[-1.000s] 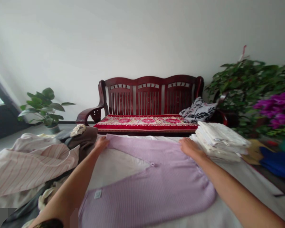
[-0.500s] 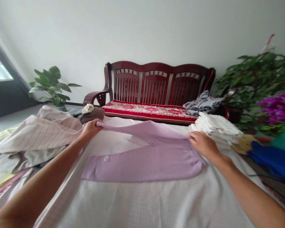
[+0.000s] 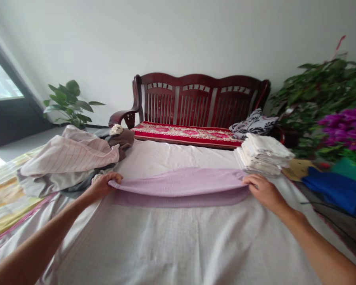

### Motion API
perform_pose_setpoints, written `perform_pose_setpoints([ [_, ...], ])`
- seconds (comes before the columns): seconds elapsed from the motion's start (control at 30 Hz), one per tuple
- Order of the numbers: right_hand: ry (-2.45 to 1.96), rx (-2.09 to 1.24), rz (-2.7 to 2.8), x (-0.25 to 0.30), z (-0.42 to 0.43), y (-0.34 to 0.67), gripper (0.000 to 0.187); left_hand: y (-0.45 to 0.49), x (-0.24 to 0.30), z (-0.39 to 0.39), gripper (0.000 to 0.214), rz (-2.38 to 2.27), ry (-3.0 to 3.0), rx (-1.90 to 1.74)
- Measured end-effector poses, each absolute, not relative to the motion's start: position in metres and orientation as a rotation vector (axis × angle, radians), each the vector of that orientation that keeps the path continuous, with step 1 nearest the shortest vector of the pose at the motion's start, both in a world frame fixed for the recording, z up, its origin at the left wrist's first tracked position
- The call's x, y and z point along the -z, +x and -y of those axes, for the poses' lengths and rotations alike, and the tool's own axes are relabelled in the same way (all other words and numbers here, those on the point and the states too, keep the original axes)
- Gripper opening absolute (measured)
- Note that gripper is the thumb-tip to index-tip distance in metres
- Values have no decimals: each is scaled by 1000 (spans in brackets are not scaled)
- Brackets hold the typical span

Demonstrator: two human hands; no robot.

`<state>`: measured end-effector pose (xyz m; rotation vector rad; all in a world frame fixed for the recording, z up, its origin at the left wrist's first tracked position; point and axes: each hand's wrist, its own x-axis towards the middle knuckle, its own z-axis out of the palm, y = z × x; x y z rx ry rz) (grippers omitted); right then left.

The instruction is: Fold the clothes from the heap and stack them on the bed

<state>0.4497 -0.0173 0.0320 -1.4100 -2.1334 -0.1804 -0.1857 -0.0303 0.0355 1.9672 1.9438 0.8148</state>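
Observation:
A lilac knit garment (image 3: 180,186) lies folded over on itself on the white cloth-covered table (image 3: 178,245). My left hand (image 3: 102,185) pinches its left end, fingers closed on the fabric. My right hand (image 3: 262,192) grips its right end the same way. The upper layer sags between the two hands over the lower layer.
A heap of striped and grey clothes (image 3: 68,162) lies at the left. A stack of folded white cloths (image 3: 264,154) stands at the right, with blue fabric (image 3: 335,190) beyond. A red wooden bench (image 3: 195,114) and potted plants (image 3: 323,103) stand behind the table.
Both hands have pulled the garment's far edge toward me, folding it over the near half. The view has tipped down and the garment now looks much narrower.

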Motion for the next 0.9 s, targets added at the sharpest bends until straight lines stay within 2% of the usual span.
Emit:
perform_pose_setpoints([
  [0.2, -1302, 246, 2193, -26, 37, 455, 28, -192, -26, 38, 10, -1641, 2198, -724],
  [0.6, -1309, 195, 2211, -20, 51, 448, 28, -191, -29, 58, 24, -1730, 2410, -522],
  [0.77, -1341, 166, 2287, -18, 55, 452, 37, -181, -37, 76, 31, -1850, 2518, -531],
  [0.9, -1364, 292, 2399, -17, 58, 457, 47, -165, -40, 96, 46, -1706, 2657, -530],
])
